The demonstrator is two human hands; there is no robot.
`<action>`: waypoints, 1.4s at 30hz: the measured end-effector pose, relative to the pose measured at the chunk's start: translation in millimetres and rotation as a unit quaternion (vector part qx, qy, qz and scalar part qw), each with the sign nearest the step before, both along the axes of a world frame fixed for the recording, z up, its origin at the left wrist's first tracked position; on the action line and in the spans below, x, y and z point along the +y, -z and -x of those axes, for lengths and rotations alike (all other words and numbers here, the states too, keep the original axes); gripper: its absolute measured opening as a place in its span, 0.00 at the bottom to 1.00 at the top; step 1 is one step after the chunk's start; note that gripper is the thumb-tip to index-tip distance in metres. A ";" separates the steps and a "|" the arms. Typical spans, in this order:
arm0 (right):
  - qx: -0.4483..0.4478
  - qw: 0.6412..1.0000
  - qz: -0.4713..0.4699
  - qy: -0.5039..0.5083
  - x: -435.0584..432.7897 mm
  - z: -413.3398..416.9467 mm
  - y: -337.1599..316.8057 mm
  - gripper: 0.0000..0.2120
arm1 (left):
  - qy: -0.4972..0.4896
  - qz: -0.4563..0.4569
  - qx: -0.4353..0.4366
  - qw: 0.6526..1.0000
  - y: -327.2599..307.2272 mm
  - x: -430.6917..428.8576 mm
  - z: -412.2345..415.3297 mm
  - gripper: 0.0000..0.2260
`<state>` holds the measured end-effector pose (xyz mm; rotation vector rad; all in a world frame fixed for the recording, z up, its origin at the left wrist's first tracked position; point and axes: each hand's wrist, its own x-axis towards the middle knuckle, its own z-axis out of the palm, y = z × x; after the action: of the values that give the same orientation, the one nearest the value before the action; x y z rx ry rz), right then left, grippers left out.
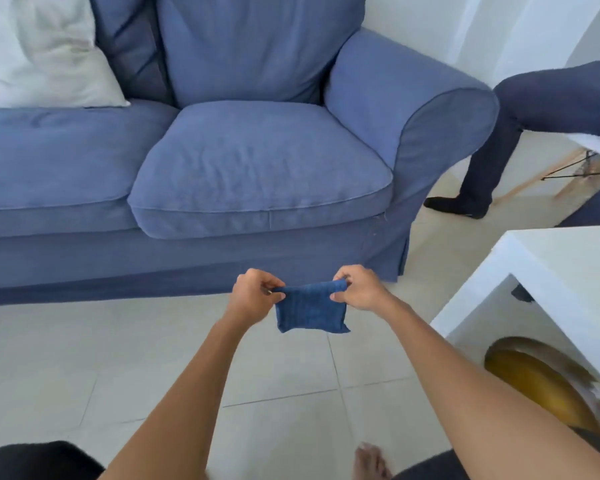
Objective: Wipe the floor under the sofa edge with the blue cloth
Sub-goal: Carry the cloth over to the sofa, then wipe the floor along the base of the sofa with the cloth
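A small dark blue cloth (310,311) hangs in the air in front of the blue sofa (257,161), above the pale tiled floor (118,358). My left hand (253,294) pinches its upper left corner and my right hand (359,289) pinches its upper right corner, so the cloth is stretched between them. The sofa's skirt edge (153,282) meets the floor just behind my hands. What lies under the sofa is hidden by the skirt.
A white low table (551,271) stands at the right, with a yellow bowl-like object (541,382) beneath it. Another person's dark-trousered leg (520,133) stands beside the sofa arm. A white cushion (42,50) lies on the sofa. My bare foot (371,462) is on the tiles.
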<state>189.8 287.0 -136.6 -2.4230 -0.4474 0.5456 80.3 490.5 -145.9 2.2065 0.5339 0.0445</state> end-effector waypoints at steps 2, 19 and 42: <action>0.038 0.999 0.009 -0.014 13.8 -1.1 49.9 0.09 | 0.026 -0.016 0.045 0.999 45.3 13.7 3.0 0.07; 0.004 0.993 0.065 0.098 77.9 -146.1 269.8 0.10 | 0.046 -0.052 0.069 0.995 246.1 65.6 -166.9 0.04; -0.184 0.960 0.205 -0.058 172.5 -68.4 360.7 0.32 | 0.001 -0.266 0.084 0.960 345.5 142.6 -7.8 0.45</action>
<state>258.2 459.5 -497.3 -2.9281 -0.6924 0.2483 88.1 633.1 -491.3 2.7538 0.6729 -0.0005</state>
